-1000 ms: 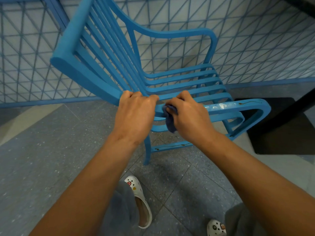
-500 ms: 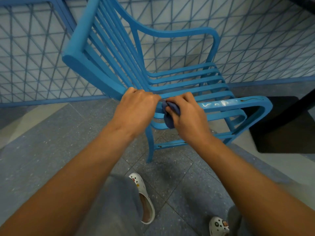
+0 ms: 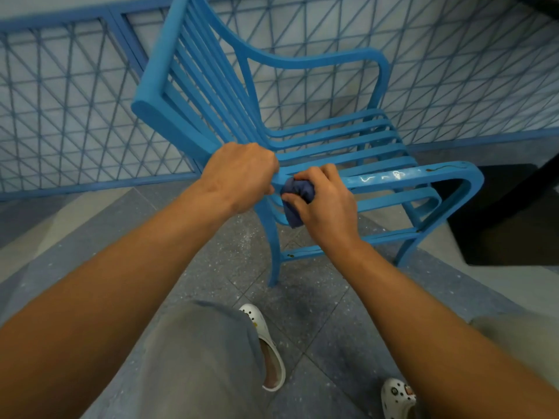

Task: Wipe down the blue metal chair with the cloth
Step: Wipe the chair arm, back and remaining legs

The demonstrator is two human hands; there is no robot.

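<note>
Grey tiled floor (image 3: 317,322), blue lattice fence (image 3: 60,101) behind. Your left hand (image 3: 242,176) grips the chair (image 3: 302,62) where its near armrest (image 3: 423,175) meets the back; your right hand (image 3: 326,201) clutches the bunched cloth (image 3: 295,192) against that armrest, just beside it. White scuffs mark the armrest further along; white clogs (image 3: 269,349) below.

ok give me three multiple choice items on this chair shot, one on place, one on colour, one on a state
1. Where is the cloth?
A. on the floor
B. against the near armrest, next to the backrest
C. on the seat slats

2. What colour are the clogs?
A. white
B. black
C. red

3. What is the left hand doing?
A. hanging free
B. holding the cloth
C. gripping the chair frame

Answers: 1 B, the right hand presses it to the armrest. 2 A, both clogs are white. 3 C, its fingers curl over the frame.
</note>
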